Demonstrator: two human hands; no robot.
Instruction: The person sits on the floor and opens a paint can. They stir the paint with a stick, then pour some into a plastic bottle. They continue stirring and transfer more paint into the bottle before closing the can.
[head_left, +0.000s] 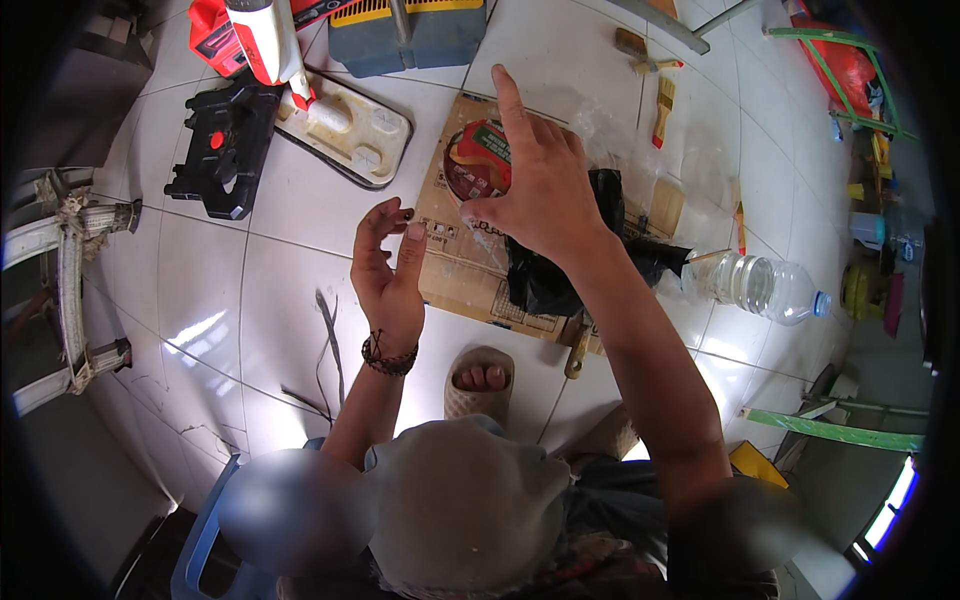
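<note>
My right hand (545, 185) is over a round tin (475, 165) with a red and green label, index finger stretched forward and thumb out to the side. Part of the tin is hidden behind the hand; I cannot tell whether they touch. To its left, my left hand (385, 285) is raised with curved fingers and the thumb apart from them. A small dark spot shows at its fingertips. Under both lies a flattened cardboard sheet (465, 270), with a crumpled black plastic bag (540, 275) on it. Close to my body is a large, smooth grey rounded form (465, 500).
A clear plastic bottle (785, 292) lies at right. Brushes (663, 108) lie on the tiles beyond. At the back left are a black plastic case (222, 145), a cream tray (345, 130), a white and red spray bottle (265, 45) and a blue-grey toolbox (405, 45). A white frame (70, 270) stands left.
</note>
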